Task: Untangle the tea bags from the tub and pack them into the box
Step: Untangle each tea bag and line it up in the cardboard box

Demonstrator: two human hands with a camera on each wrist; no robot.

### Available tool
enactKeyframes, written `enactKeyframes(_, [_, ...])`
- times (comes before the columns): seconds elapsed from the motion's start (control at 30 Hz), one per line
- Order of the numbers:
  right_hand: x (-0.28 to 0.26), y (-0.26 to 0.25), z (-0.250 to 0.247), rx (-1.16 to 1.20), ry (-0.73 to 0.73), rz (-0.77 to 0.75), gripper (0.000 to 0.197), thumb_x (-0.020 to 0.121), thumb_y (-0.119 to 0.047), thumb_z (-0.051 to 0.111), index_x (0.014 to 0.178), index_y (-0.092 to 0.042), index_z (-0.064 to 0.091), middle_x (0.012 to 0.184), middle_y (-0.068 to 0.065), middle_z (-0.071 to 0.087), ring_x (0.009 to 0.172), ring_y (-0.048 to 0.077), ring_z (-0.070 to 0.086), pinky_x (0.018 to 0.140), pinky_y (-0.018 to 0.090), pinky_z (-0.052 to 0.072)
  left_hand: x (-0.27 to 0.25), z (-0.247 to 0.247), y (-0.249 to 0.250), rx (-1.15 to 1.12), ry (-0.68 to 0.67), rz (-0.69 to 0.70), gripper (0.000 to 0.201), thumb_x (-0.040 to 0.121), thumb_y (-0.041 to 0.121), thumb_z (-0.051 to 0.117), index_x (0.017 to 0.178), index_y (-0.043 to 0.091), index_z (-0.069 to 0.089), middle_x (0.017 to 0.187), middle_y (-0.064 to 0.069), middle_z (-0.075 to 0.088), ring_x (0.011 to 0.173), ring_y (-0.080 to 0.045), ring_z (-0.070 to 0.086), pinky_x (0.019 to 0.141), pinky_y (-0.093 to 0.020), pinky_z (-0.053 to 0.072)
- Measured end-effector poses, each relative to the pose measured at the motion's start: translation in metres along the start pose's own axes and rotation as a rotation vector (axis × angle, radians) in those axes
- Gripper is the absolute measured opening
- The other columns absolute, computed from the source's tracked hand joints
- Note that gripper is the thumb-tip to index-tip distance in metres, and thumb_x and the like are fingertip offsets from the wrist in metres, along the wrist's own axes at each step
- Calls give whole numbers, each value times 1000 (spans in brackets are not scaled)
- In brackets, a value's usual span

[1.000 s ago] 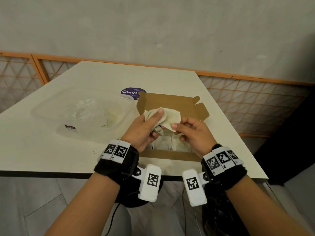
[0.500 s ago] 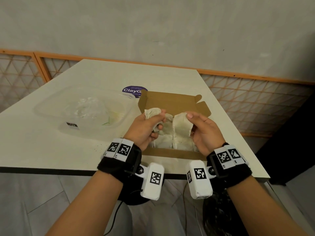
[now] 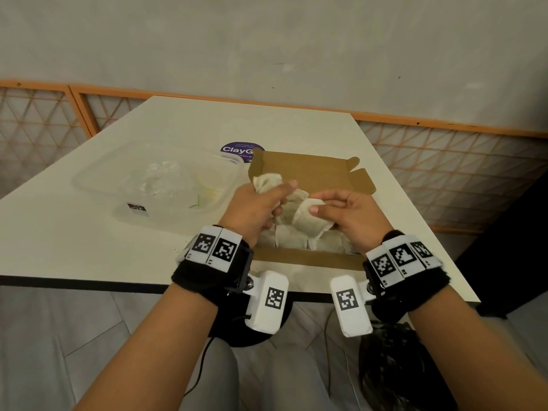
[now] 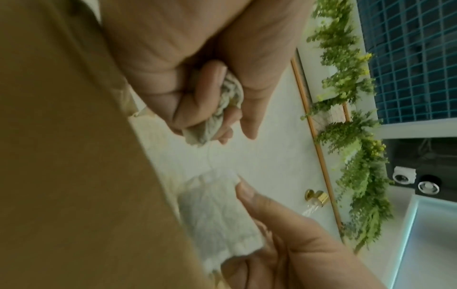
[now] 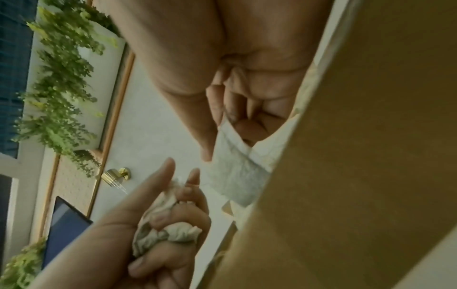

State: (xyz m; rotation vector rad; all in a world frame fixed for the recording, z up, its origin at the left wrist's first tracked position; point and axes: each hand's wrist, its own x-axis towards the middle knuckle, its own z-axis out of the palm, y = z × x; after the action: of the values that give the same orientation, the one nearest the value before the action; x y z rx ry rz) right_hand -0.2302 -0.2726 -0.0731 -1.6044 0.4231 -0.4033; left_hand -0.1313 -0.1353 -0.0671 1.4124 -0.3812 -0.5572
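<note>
Both hands work over the open brown cardboard box (image 3: pixel 311 173) at the near table edge. Left hand (image 3: pixel 252 207) is fisted round a crumpled bunch of pale paper tea bags (image 3: pixel 267 182). Right hand (image 3: pixel 353 215) pinches one flat off-white tea bag (image 3: pixel 308 221) by its upper edge, thumb on the front face. In the left wrist view a thin white thread (image 4: pixel 210 158) runs from the bunch down to the flat bag, so the two look tied together.

Judgement: draw the hands apart slowly and along the thread; a snatch could tear the paper. Several bags already lie in the box. Slot this one upright beside them. The clear plastic tub (image 3: pixel 154 185), left of the box, seems to hold more.
</note>
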Motion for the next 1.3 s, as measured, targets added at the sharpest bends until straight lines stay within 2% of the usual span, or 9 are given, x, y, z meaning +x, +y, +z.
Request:
enactKeyframes(0.2, [4, -14, 11, -10, -165, 82, 16, 79, 2, 65, 90, -10, 67, 82, 5, 70, 75, 15, 66, 76, 29, 55, -5, -19, 10, -213, 56, 37, 24, 87, 23, 67, 69, 16, 51, 60, 5, 51, 45, -4, 41, 33, -14, 24])
enactKeyframes(0.43, [19, -7, 23, -534, -186, 25, 21, 79, -8, 71, 91, -23, 62, 85, 6, 63, 83, 16, 58, 88, 35, 47, -7, -16, 7, -274, -27, -65, 17, 90, 32, 62, 91, 15, 58, 64, 6, 53, 48, -4, 42, 36, -13, 25])
enactKeyframes(0.6, [3, -17, 23, -731, 18, -226, 23, 80, -20, 71, 99, -20, 59, 83, -10, 50, 74, 7, 47, 68, 20, 41, -3, -17, 7, -434, -101, -184, 23, 94, 38, 54, 94, 15, 55, 65, 3, 52, 47, -4, 43, 36, -12, 26])
enactKeyframes(0.77, [-22, -3, 25, -1108, -272, -268, 27, 89, -39, 56, 84, -17, 71, 86, -1, 62, 79, 16, 54, 77, 35, 46, 1, -18, 8, -619, -195, -303, 39, 93, 48, 49, 86, 11, 55, 71, -1, 52, 52, -5, 49, 37, -11, 30])
enactKeyframes(0.87, [-20, -9, 22, -924, -138, -290, 30, 91, -38, 53, 81, -15, 69, 81, 5, 64, 74, 18, 55, 72, 33, 45, 4, -15, 9, -684, -285, -387, 52, 94, 55, 40, 88, 6, 55, 76, -5, 53, 56, -10, 52, 38, -13, 34])
enactKeyframes(0.97, [-13, -28, 24, -523, 91, -265, 19, 84, -46, 59, 81, -27, 64, 72, -7, 59, 65, 7, 53, 63, 21, 42, 6, -9, 9, -588, -301, -385, 56, 95, 58, 32, 99, 7, 55, 81, -10, 56, 54, -12, 50, 38, -14, 35])
enactKeyframes(1.07, [-1, -33, 32, -452, 40, -133, 27, 77, -43, 69, 94, -22, 63, 78, -7, 58, 70, 6, 54, 66, 18, 44, 7, -1, 7, -482, -322, -360, 70, 93, 64, 29, 123, 7, 57, 101, -9, 63, 50, -9, 52, 37, -15, 36])
enactKeyframes(1.13, [7, -33, 33, -448, 39, -124, 18, 77, -30, 73, 88, -19, 64, 80, -3, 61, 72, 10, 57, 69, 23, 47, 8, 2, 5, -432, -317, -344, 68, 93, 62, 33, 131, 9, 53, 94, -5, 62, 50, -8, 51, 37, -15, 35])
enactKeyframes(1.3, [15, -38, 22, -167, 84, -39, 10, 79, -12, 71, 81, -13, 61, 72, -2, 61, 62, 8, 55, 54, 18, 44, 7, -4, 0, -300, -295, -244, 14, 94, 29, 54, 93, 16, 57, 66, 1, 51, 51, -5, 43, 39, -12, 30])
